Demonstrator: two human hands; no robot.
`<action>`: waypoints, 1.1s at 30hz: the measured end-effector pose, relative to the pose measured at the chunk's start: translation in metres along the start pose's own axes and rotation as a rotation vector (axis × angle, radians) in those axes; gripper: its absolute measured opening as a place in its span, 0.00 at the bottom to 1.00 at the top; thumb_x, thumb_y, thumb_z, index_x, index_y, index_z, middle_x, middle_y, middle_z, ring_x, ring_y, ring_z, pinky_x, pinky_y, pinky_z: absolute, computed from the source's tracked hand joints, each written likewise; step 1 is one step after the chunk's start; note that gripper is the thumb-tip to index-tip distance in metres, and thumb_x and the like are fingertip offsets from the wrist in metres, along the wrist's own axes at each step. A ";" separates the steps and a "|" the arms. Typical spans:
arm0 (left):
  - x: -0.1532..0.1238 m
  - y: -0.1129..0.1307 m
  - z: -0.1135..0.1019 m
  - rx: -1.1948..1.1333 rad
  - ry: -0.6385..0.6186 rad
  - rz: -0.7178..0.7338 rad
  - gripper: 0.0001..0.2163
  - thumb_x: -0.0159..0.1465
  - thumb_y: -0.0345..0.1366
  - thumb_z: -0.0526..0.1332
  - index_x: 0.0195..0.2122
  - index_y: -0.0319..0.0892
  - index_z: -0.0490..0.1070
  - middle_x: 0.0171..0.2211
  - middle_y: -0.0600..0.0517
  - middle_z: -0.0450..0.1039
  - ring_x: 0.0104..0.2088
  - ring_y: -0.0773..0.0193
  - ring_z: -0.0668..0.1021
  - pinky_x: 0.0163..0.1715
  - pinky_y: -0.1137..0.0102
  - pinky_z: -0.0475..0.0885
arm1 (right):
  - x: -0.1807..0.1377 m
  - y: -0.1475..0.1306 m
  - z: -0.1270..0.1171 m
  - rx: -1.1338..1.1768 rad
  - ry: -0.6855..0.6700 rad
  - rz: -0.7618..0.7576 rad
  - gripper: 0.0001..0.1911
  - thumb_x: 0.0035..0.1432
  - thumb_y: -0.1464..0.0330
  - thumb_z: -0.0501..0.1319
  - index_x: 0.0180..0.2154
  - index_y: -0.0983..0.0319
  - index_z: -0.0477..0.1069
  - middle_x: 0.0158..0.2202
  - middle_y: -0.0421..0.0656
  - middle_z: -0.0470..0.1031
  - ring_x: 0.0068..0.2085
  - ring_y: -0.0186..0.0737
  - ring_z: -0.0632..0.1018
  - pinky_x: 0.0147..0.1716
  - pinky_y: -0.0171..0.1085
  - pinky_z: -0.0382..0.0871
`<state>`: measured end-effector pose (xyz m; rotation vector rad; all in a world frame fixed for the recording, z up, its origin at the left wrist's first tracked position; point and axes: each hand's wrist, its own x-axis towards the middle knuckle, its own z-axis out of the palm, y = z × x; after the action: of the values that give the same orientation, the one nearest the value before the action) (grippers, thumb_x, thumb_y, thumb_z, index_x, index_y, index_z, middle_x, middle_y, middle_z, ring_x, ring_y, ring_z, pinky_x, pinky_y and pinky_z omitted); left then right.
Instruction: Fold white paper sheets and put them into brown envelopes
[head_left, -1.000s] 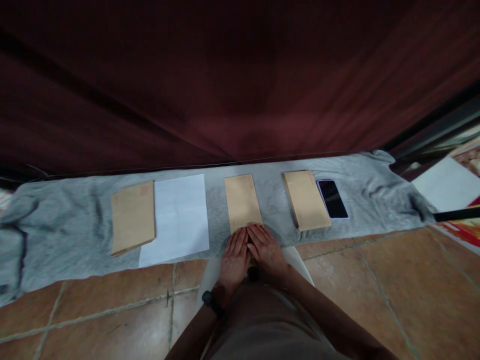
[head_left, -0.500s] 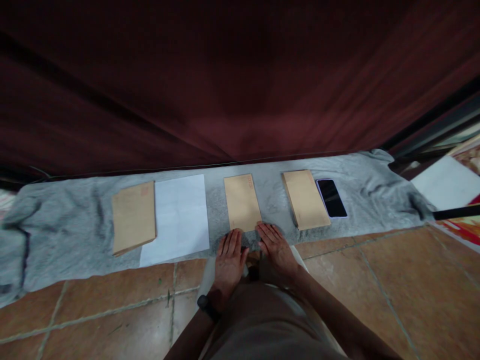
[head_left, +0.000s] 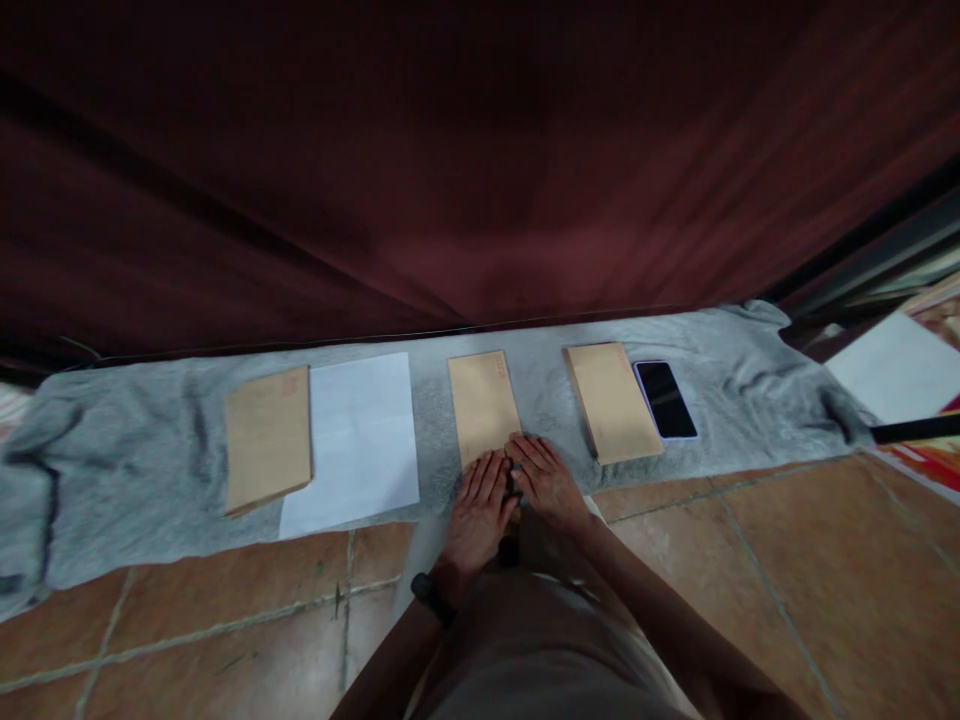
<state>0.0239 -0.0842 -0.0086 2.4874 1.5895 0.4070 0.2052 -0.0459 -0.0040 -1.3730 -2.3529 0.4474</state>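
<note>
A single brown envelope [head_left: 484,400] with small red print at its top right lies flat in front of me on a grey cloth. Across its near end rest the fingertips of my left hand [head_left: 478,505], fingers stretched out flat. My right hand [head_left: 547,482] lies flat as well, its fingertips at the envelope's near right corner. The two hands are close together, thumbs pointing inward, and neither grips anything. The envelope's near edge is hidden under the fingers.
On the grey cloth [head_left: 150,450], a stack of brown envelopes [head_left: 268,440] overlaps white paper [head_left: 367,440] at left. Another envelope stack [head_left: 613,405] lies at right beside a phone [head_left: 665,400]. A dark red drape [head_left: 480,200] hangs behind; floor tiles [head_left: 247,620] show in front.
My left hand has slid right and slightly forward onto the envelope's near end. My right hand has shifted a little left and forward. The envelope, stacks and phone stay in place.
</note>
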 end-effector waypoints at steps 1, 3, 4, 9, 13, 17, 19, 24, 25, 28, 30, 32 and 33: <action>0.000 0.000 0.000 -0.003 0.001 0.001 0.25 0.73 0.40 0.52 0.70 0.37 0.58 0.69 0.41 0.61 0.71 0.52 0.61 0.69 0.53 0.60 | 0.003 0.001 0.000 -0.001 0.000 0.001 0.25 0.74 0.65 0.48 0.68 0.63 0.62 0.68 0.49 0.65 0.69 0.48 0.65 0.69 0.52 0.58; 0.000 0.000 0.000 -0.007 0.005 -0.001 0.25 0.73 0.40 0.53 0.69 0.37 0.59 0.69 0.41 0.61 0.71 0.52 0.61 0.70 0.53 0.59 | 0.010 0.004 0.000 -0.008 0.008 0.006 0.25 0.74 0.64 0.48 0.68 0.64 0.62 0.69 0.49 0.64 0.69 0.49 0.64 0.69 0.53 0.57; 0.000 0.000 0.000 -0.008 0.008 -0.001 0.25 0.73 0.40 0.53 0.69 0.37 0.59 0.69 0.41 0.61 0.71 0.52 0.61 0.70 0.53 0.59 | 0.014 0.006 0.000 -0.014 0.015 0.013 0.25 0.74 0.65 0.48 0.68 0.64 0.62 0.69 0.50 0.64 0.69 0.49 0.64 0.69 0.53 0.56; 0.000 0.000 0.000 -0.005 0.018 0.010 0.26 0.73 0.40 0.54 0.70 0.37 0.58 0.70 0.42 0.60 0.71 0.53 0.60 0.70 0.54 0.58 | 0.035 0.015 0.002 -0.058 0.047 0.055 0.25 0.73 0.65 0.50 0.67 0.64 0.63 0.68 0.50 0.64 0.70 0.52 0.62 0.69 0.57 0.55; 0.000 -0.001 0.002 -0.002 0.023 0.009 0.26 0.73 0.40 0.54 0.70 0.39 0.57 0.70 0.43 0.61 0.71 0.53 0.61 0.70 0.54 0.59 | 0.051 0.019 0.001 -0.083 0.043 0.060 0.25 0.73 0.64 0.50 0.67 0.65 0.63 0.70 0.50 0.61 0.71 0.52 0.60 0.69 0.56 0.53; 0.000 -0.002 0.003 0.006 0.035 0.019 0.27 0.73 0.40 0.54 0.70 0.38 0.56 0.69 0.42 0.62 0.71 0.53 0.61 0.70 0.54 0.59 | 0.066 0.020 0.001 -0.118 0.028 0.073 0.26 0.74 0.64 0.49 0.67 0.66 0.62 0.70 0.50 0.61 0.71 0.51 0.60 0.70 0.55 0.51; 0.000 -0.002 0.003 0.010 0.041 0.023 0.27 0.73 0.41 0.54 0.71 0.39 0.56 0.69 0.43 0.62 0.71 0.53 0.61 0.69 0.54 0.59 | 0.073 0.020 0.001 -0.139 0.021 0.080 0.26 0.74 0.64 0.48 0.68 0.67 0.61 0.71 0.50 0.61 0.71 0.51 0.60 0.70 0.54 0.50; 0.000 -0.002 0.002 0.023 0.044 0.017 0.26 0.73 0.42 0.53 0.70 0.38 0.59 0.68 0.44 0.63 0.70 0.55 0.62 0.70 0.56 0.58 | 0.089 0.025 0.002 -0.196 0.024 0.104 0.26 0.74 0.65 0.48 0.67 0.67 0.61 0.71 0.51 0.59 0.70 0.51 0.60 0.70 0.53 0.50; 0.000 -0.002 0.002 0.027 0.045 0.018 0.26 0.73 0.42 0.53 0.69 0.38 0.59 0.68 0.44 0.63 0.70 0.55 0.62 0.70 0.56 0.58 | 0.092 0.027 0.002 -0.203 0.028 0.108 0.26 0.74 0.65 0.48 0.67 0.67 0.61 0.71 0.51 0.59 0.70 0.51 0.61 0.69 0.53 0.50; -0.001 -0.002 0.003 0.038 0.050 0.023 0.26 0.73 0.42 0.53 0.70 0.39 0.59 0.69 0.44 0.63 0.70 0.54 0.62 0.70 0.56 0.58 | 0.099 0.031 0.003 -0.215 0.046 0.116 0.26 0.74 0.65 0.49 0.68 0.66 0.61 0.71 0.51 0.60 0.70 0.52 0.62 0.69 0.54 0.51; -0.001 -0.003 0.004 0.038 0.052 0.024 0.26 0.73 0.42 0.53 0.70 0.39 0.58 0.68 0.44 0.63 0.70 0.54 0.62 0.70 0.56 0.58 | 0.101 0.032 0.003 -0.220 0.055 0.121 0.26 0.74 0.65 0.49 0.68 0.66 0.61 0.71 0.52 0.60 0.70 0.52 0.62 0.69 0.54 0.51; -0.001 -0.004 0.005 0.033 0.049 0.025 0.27 0.73 0.42 0.54 0.70 0.39 0.58 0.69 0.44 0.63 0.70 0.55 0.62 0.70 0.56 0.57 | 0.100 0.031 0.004 -0.216 0.060 0.123 0.26 0.74 0.65 0.48 0.68 0.66 0.61 0.71 0.51 0.59 0.70 0.52 0.61 0.69 0.54 0.51; -0.001 -0.004 0.006 0.031 0.048 0.026 0.27 0.73 0.42 0.54 0.70 0.39 0.58 0.69 0.44 0.63 0.70 0.55 0.62 0.70 0.57 0.57 | 0.098 0.030 0.005 -0.209 0.060 0.120 0.26 0.74 0.65 0.48 0.68 0.67 0.61 0.71 0.51 0.60 0.70 0.52 0.61 0.69 0.54 0.51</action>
<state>0.0220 -0.0839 -0.0154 2.5417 1.5946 0.4522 0.1814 0.0537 -0.0063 -1.6037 -2.3302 0.1933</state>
